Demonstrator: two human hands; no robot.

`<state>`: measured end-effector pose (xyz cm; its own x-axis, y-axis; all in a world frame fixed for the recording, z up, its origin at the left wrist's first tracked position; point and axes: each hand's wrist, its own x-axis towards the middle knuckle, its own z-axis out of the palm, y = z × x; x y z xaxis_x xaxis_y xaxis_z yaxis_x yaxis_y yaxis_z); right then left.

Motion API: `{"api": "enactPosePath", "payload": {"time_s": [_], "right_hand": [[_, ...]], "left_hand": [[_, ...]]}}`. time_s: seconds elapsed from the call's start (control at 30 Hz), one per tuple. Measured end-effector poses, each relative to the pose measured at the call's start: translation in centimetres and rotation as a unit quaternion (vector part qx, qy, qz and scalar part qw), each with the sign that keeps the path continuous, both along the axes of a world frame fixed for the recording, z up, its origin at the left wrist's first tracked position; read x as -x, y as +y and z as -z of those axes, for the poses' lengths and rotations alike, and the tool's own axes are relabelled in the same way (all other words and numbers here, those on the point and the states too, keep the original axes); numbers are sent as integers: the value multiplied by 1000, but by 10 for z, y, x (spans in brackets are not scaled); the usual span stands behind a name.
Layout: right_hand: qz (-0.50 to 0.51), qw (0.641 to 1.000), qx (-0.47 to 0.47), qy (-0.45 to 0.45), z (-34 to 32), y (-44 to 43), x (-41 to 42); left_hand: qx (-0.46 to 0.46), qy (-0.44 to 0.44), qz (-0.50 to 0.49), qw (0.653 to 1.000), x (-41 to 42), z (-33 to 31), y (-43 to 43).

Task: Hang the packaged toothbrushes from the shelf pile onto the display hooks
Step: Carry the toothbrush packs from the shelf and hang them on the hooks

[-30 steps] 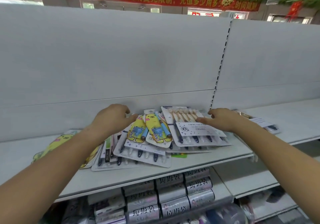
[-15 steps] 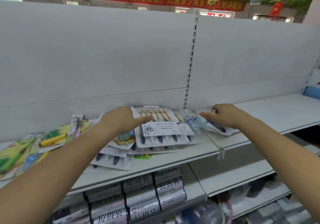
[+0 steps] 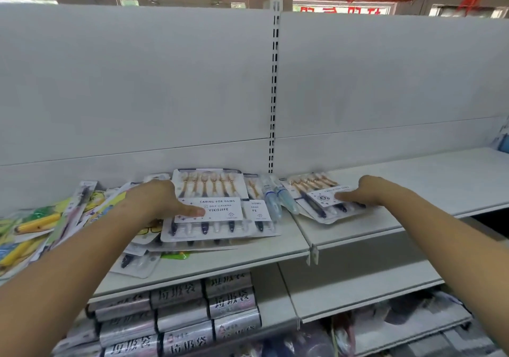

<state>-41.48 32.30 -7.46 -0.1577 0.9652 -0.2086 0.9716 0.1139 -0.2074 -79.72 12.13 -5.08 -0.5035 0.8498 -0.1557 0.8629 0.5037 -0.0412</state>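
Now the left hand (image 3: 161, 199) has its thumb flat on the top pack (image 3: 217, 191) of the shelf (image 3: 242, 252) pile, other fingers hidden, while the right hand (image 3: 363, 191) lays straight fingers on a separate pack (image 3: 316, 202), both lying flat, heads toward the wall (image 3: 165, 95).

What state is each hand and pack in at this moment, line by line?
Left hand: thumb resting on the YIKOJIFE pack, fingers hidden.
Right hand: straight fingers pressing the right pack.
YIKOJIFE pack: flat atop the pile, not hung.
Right pack: flat on the right shelf section, not hung.
Yellow packs: heaped loosely at left.
Back panel: no hooks visible.
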Motion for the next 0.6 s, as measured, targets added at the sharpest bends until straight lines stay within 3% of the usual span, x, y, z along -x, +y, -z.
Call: {"api": "enactPosePath", "payload": {"time_s": [0.3, 0.4, 0.5, 0.6], "right_hand": [[34, 991, 102, 74, -1, 28, -10], [56, 979, 138, 141, -5, 34, -17], [81, 943, 188, 261, -3, 39, -29], [64, 908, 259, 324, 3, 34, -33]], "left_hand": [[-61, -112, -43, 991, -11, -3, -6], [-142, -220, -79, 962, 0, -8, -7], [-174, -301, -106, 932, 7, -15, -9], [-195, -396, -130, 888, 7, -9, -11]]}}
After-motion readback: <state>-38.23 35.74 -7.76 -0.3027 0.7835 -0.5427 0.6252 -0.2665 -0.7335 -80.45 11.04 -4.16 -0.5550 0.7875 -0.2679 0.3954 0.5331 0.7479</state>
